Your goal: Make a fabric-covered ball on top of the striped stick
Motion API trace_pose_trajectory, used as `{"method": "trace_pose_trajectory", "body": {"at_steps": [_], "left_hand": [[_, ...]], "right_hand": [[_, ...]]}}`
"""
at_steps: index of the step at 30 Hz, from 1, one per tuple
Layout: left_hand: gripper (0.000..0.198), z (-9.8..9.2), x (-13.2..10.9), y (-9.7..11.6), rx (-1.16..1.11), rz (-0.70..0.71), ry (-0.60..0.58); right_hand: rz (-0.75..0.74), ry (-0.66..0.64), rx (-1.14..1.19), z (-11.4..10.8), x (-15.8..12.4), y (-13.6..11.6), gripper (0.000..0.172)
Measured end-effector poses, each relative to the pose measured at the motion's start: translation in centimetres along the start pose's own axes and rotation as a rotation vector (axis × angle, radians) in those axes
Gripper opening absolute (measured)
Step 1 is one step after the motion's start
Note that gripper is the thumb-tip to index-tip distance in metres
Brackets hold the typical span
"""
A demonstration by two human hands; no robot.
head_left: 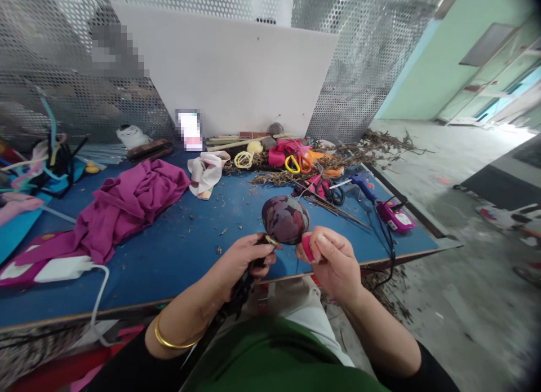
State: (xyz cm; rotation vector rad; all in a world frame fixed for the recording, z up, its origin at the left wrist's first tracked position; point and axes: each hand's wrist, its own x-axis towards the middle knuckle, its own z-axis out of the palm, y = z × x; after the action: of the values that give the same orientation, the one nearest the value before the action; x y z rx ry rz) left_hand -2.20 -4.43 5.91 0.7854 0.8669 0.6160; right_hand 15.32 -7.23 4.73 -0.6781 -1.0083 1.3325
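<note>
A round ball wrapped in dark camouflage-patterned cloth (pixel 285 218) is held above the near edge of the blue table (pixel 169 251). My left hand (pixel 245 262) pinches the gathered cloth at the ball's underside, where a pale rubber band shows; dark fabric trails down from the fist. My right hand (pixel 332 262) is closed around a small pink object (pixel 307 248) right next to the ball. A gold bangle (pixel 169 338) sits on my left wrist.
A magenta cloth heap (pixel 122 208) lies left of centre. A white charger with cable (pixel 63 268) rests at the near left. Scissors (pixel 329 190), yellow rings (pixel 291 164), dried twigs, a blue glue gun (pixel 361 184) and a pink device (pixel 397 217) crowd the far right. A white board stands behind.
</note>
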Motion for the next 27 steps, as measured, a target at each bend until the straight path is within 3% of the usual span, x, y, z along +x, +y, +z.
{"method": "trace_pose_trajectory", "body": {"at_steps": [8, 19, 23, 27], "left_hand": [[0.025, 1.2, -0.1, -0.5, 0.161, 0.113, 0.174], [0.019, 1.1, 0.5, -0.8, 0.27, 0.101, 0.23], [0.02, 0.8, 0.5, -0.1, 0.384, 0.075, 0.213], [0.016, 0.9, 0.4, 0.6, 0.448, 0.076, 0.191]], "right_hand": [[-0.14, 0.049, -0.113, 0.1, -0.9, -0.2, 0.036], [-0.125, 0.03, -0.196, 0.1, -1.1, 0.6, 0.038], [-0.086, -0.11, -0.269, -1.2, 0.3, -1.4, 0.034], [-0.21, -0.194, -0.633, -2.1, 2.5, -4.7, 0.03]]}}
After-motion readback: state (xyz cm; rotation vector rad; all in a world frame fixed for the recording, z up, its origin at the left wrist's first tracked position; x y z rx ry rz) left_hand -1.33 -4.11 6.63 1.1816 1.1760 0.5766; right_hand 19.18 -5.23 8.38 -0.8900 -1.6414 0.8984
